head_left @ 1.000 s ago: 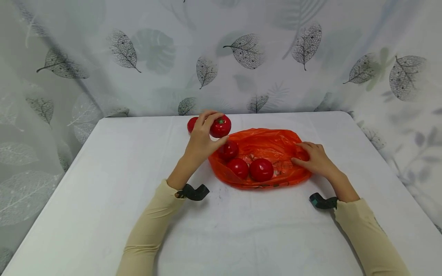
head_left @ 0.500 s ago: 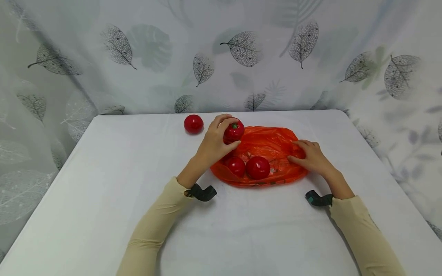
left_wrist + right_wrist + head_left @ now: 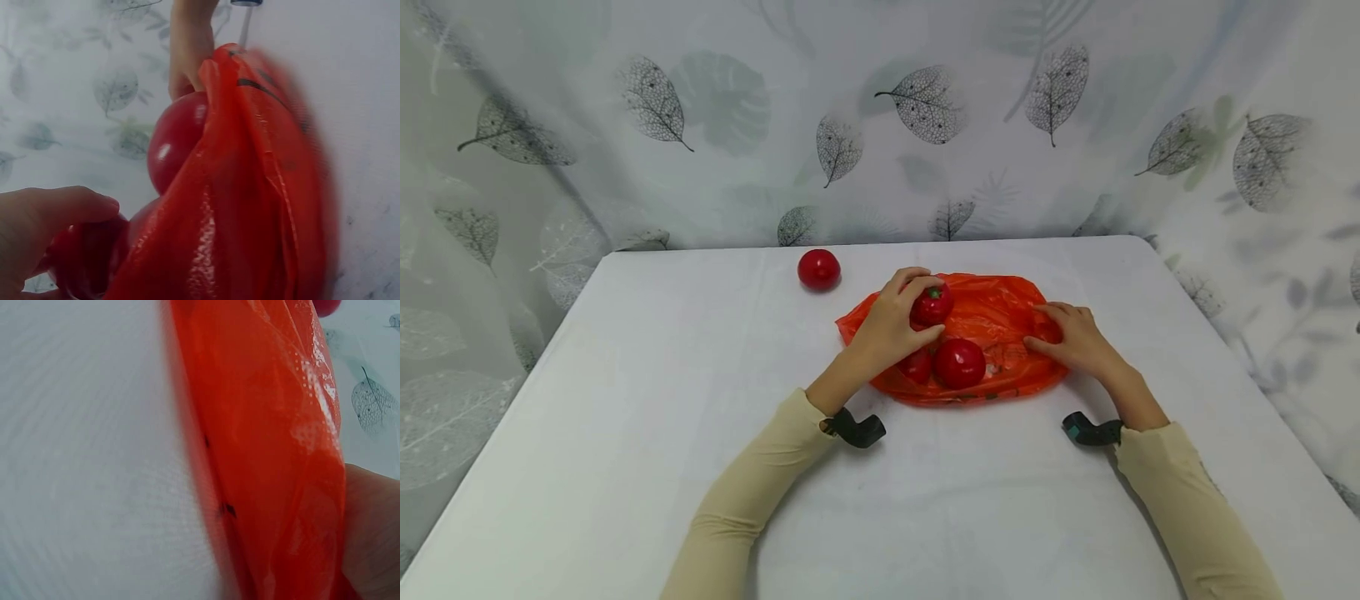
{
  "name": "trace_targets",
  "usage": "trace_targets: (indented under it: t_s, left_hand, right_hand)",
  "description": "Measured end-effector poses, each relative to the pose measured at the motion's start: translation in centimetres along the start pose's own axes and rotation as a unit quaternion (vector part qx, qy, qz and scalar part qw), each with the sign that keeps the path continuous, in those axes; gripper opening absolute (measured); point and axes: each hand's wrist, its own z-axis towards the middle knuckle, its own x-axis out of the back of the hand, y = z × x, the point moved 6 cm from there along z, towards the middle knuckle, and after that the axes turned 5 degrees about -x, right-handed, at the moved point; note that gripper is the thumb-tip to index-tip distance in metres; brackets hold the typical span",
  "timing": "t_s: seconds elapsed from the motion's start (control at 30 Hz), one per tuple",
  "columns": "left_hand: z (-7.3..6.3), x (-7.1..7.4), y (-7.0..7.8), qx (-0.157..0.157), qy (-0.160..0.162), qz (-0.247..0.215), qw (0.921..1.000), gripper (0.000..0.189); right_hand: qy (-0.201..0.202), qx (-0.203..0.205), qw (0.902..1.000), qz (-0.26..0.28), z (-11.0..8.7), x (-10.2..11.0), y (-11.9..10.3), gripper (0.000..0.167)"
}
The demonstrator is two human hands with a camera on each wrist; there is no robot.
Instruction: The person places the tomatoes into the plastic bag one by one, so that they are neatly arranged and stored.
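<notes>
Bag (tomatoes inside) spans the space between both hands.

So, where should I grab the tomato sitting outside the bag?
Probably around its widest part, coming down from above: the tomato is round, sits apart from the orange-red bag on the white table, and nothing covers its top.

No readable text. Bag carries dark marks, illegible from left wrist; right wrist view shows only small dark specks.
</notes>
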Motion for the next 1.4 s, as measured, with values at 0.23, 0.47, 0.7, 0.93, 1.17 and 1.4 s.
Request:
trace_targets:
  t_s: [0.23,0.47,0.7,0.93,1.17,1.4]
  left_hand:
    - [-0.2,-0.7,-0.6,0.007,-0.003,-0.002,1.0000,0.058]
    - [-0.4,-1.3,-1.0,-0.001,-0.025,0.028,0.9993,0.057]
    - [-0.5,-1.8,-1.2,-0.019,-0.044,0.045,0.9978,0.055]
    - [-0.3,-2.1,-1.3,-0.024,-0.043,0.041,0.9979,0.054]
    - [0.0,-2.1,-1.4,-0.007,-0.055,0.053,0.9971,0.059]
    - [-0.1,-2.0,-1.4,-0.011,-0.048,0.061,0.9969,0.047]
  right_hand:
    - [0.003,0.004,1.0000,-0.004,-0.1,0.0,0.0,0.069]
    - [0.010,0.008,0.9999,-0.002,0.0,-0.2,0.0,0.067]
    - [0.009,0.012,0.9999,-0.004,0.1,-0.4,0.0,0.068]
    - [0.008,0.009,0.9999,-0.008,-0.1,-0.2,0.0,0.070]
    - [0.011,0.011,0.9998,-0.010,-0.2,0.1,0.0,0.069]
    - [0.009,0.012,0.9999,-0.005,-0.3,0.1,-0.1,0.068]
